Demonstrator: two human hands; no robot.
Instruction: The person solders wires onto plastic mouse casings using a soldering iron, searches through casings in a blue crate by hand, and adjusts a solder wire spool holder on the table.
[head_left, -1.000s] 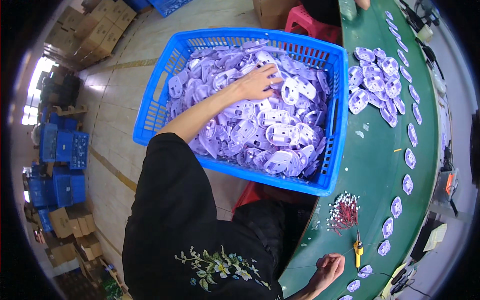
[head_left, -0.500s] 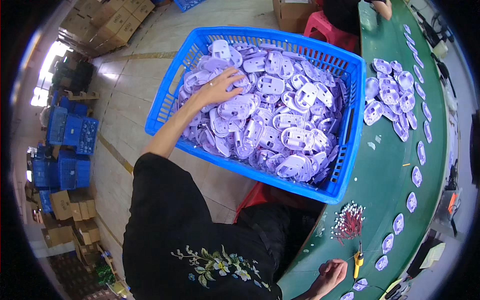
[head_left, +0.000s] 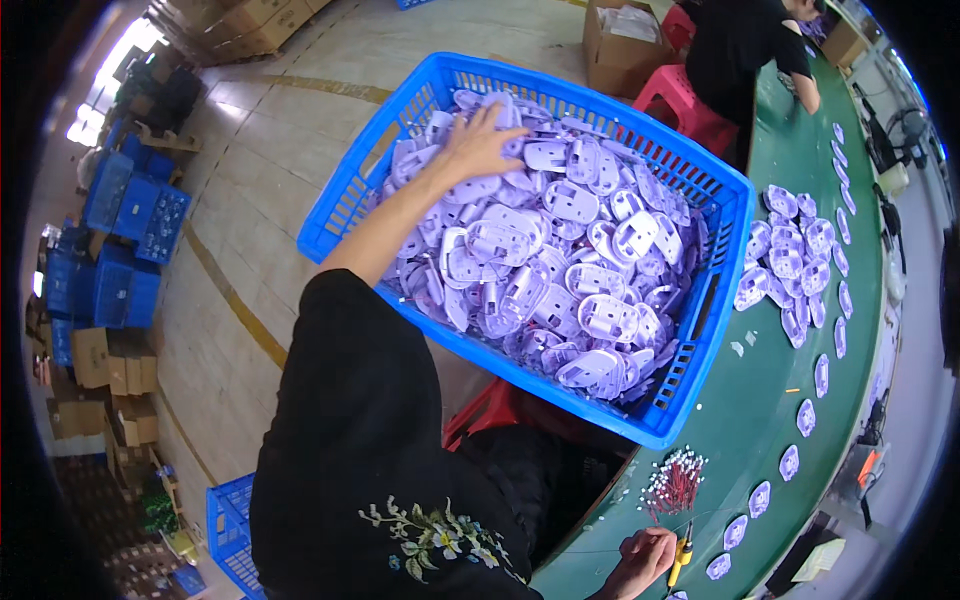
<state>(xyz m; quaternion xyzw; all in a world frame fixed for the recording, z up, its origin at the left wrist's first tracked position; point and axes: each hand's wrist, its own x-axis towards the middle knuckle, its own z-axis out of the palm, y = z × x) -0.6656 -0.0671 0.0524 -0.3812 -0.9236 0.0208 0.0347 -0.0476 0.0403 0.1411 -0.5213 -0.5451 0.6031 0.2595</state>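
My left hand [head_left: 482,148] reaches into a large blue plastic basket [head_left: 728,270], fingers spread over the pile of light purple plastic shells [head_left: 570,203] near its far left part. The fingertips touch shells there; none is clearly gripped. Low on the green table, my right hand [head_left: 645,560] is curled closed; what is between its fingers, if anything, is hidden. Just right of it is a soldering iron with a yellow handle [head_left: 681,562]. A thin wire passes beside this hand. Beyond it lies a bunch of short red wires with white connectors [head_left: 676,482].
Along the green table [head_left: 735,400] runs a row of single shells [head_left: 789,462], with a heap of shells [head_left: 788,255] farther up. Another person [head_left: 740,65] sits at the far end near a pink stool [head_left: 680,105]. Blue crates [head_left: 125,285] and cartons stand at left.
My left hand has moved farther into the basket, toward its far side, with fingers spreading over other shells. The view has shifted, and my right hand now appears nearer the soldering iron.
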